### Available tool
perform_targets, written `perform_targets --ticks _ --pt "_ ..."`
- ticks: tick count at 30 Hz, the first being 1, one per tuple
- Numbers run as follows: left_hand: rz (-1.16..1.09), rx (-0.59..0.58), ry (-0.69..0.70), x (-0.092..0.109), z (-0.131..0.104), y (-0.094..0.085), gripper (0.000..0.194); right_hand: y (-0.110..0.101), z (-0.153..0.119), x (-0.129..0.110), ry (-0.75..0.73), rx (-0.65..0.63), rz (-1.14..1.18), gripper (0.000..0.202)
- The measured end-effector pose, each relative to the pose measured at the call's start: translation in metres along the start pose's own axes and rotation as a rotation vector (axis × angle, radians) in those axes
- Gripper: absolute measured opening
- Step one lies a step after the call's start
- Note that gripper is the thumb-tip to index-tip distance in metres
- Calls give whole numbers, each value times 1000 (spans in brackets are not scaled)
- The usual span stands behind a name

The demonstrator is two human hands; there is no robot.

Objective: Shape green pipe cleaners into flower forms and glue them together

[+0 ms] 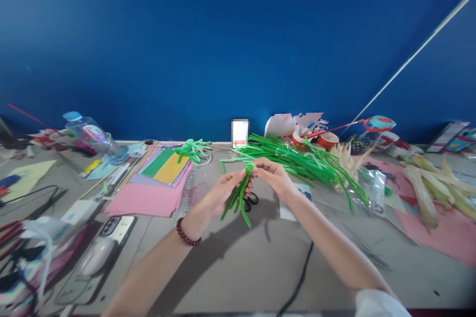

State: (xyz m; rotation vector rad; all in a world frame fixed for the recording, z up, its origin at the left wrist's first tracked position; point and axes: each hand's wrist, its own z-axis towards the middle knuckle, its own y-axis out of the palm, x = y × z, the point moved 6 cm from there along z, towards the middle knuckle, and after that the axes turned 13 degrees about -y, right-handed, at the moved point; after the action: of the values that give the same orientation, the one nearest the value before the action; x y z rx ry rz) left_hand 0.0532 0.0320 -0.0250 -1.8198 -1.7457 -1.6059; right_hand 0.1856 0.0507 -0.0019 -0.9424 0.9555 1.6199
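Between my hands, above the middle of the table, is a small bunch of green pipe cleaners (pixel 241 198), wound into a knot at the top with loose ends hanging down. My left hand (pixel 225 190), below a dark bead bracelet (pixel 188 235), is closed around the bunch under the knot. The fingertips of my right hand (pixel 275 176) pinch at the knot from the other side. Black scissor handles (pixel 251 202) show just behind the hanging ends. A large pile of green pipe cleaners (pixel 297 158) lies behind my right hand, and a smaller twisted green piece (pixel 193 149) lies to the left.
Coloured paper sheets (pixel 145 198) and a clear ruler (pixel 188 190) lie left of my hands. A plastic bottle (pixel 91 131), a phone (pixel 119 228) and a mouse (pixel 98 256) are farther left. Corn husks (pixel 427 188) and paper cups (pixel 327 140) are on the right. A blue wall (pixel 238 49) stands behind.
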Motion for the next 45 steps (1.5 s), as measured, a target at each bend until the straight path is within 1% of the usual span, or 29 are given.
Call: perform_targets --ticks 4,8,13,17,20,25,29,31,35,40,42,45 --pt "62 -38 9 0 -2 1 26 5 -2 -2 43 8 34 28" --pt "51 -60 35 1 -2 5 24 8 -4 -1 54 -16 82 26" --pt "40 -8 167 9 -4 9 26 10 -4 -1 2 -78 -26 24" --pt "45 58 183 10 -5 7 33 14 -6 -1 -13 -81 -86 26" --pt "34 97 180 8 -3 4 34 16 -7 4 1 -47 -45 26" --pt "22 179 135 -1 2 -3 33 19 -13 19 94 -26 104 25" --pt "-5 139 118 -3 3 0 34 22 -16 24 151 22 218 25" --pt "29 126 169 -1 1 3 33 23 -17 24 166 59 248 27" --pt "115 157 297 1 -2 6 34 25 -21 20 141 165 247 25" --pt "86 140 337 -8 -1 12 35 28 -30 24 232 249 286 28" --pt "94 140 357 -10 1 12 35 26 -30 25 241 267 275 30" --pt "159 190 376 -8 3 6 36 23 -26 26 228 248 266 33"
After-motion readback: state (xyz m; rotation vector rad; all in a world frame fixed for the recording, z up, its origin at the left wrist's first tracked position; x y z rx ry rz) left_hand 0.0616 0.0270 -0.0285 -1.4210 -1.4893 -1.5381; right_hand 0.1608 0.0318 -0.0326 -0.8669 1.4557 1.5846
